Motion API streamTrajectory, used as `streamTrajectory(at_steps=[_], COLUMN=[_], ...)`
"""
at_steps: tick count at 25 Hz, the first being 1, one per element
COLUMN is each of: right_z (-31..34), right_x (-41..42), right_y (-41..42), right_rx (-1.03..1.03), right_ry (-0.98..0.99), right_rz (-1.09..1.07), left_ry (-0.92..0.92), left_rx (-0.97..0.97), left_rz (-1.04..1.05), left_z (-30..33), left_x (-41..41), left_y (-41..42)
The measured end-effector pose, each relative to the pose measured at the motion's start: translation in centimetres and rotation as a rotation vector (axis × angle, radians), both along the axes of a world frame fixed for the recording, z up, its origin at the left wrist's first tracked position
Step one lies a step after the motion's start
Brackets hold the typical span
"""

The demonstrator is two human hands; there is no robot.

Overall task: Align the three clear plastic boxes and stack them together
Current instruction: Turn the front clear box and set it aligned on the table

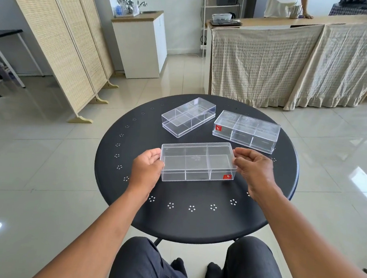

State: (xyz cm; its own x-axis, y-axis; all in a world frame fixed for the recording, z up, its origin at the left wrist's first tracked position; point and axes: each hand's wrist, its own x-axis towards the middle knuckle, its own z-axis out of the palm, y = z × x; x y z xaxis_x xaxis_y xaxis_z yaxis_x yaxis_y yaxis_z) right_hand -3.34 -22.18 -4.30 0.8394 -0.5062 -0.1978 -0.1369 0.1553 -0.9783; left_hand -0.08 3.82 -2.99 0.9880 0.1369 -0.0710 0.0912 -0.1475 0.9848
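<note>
Three clear plastic boxes with inner dividers are over a round black table (pixel 128 200). The nearest box (pixel 198 162), with a red sticker at its front right corner, is between my hands. My left hand (pixel 147 166) grips its left end and my right hand (pixel 253 167) grips its right end. A second box (pixel 188 116) lies at an angle at the back centre. The third box (pixel 246 131), with a red sticker on its left end, lies at the back right, tilted the other way. The two far boxes are apart from each other.
The table has small hole patterns near its rim. My knees in dark trousers (pixel 251 266) are under its near edge. A folding screen (pixel 60 39) stands to the left, a cloth-draped counter (pixel 296 60) behind, with a person (pixel 285 3) beyond it.
</note>
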Motion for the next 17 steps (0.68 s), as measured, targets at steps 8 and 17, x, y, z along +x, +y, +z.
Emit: streamTrajectory(at_steps=[8,17], right_z=[4.4,10.7], right_x=[0.3,14.1], right_y=[-0.4,0.8], right_rx=[-0.435,-0.703], right_ry=[0.047,-0.002], right_rz=[0.015,0.163], left_ry=[0.004,0.129], left_rx=[0.08,0.062], left_rz=[0.031,0.005], left_z=[2.0,4.5], left_x=[2.1,12.9], left_y=[1.6,-0.1])
